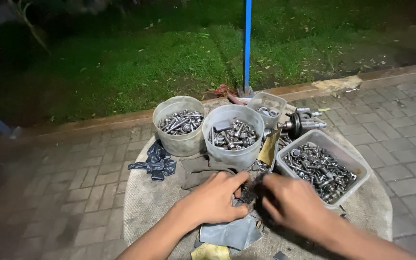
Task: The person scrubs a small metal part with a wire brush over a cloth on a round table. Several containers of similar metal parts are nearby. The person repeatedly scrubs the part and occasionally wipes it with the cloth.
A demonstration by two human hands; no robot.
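Observation:
My left hand (216, 197) and my right hand (292, 202) meet over the middle of a round concrete table top (143, 202). Between their fingertips is a small dark, greasy object (250, 193), pinched from both sides; its shape is blurred and mostly hidden by the fingers. Under my left hand lies a piece of grey rubber sheet (229, 233). Just beyond the hands stand tubs of metal bolts and nuts.
Two round plastic tubs (179, 126) (233, 135) and a rectangular tub (321, 166) hold several bolts. A smaller tub (266, 106), a metal part (300, 125), a dark rag (156, 161) and a yellow scrap (210, 252) lie about. Brick paving, a blue pole (247, 45) and grass surround the table.

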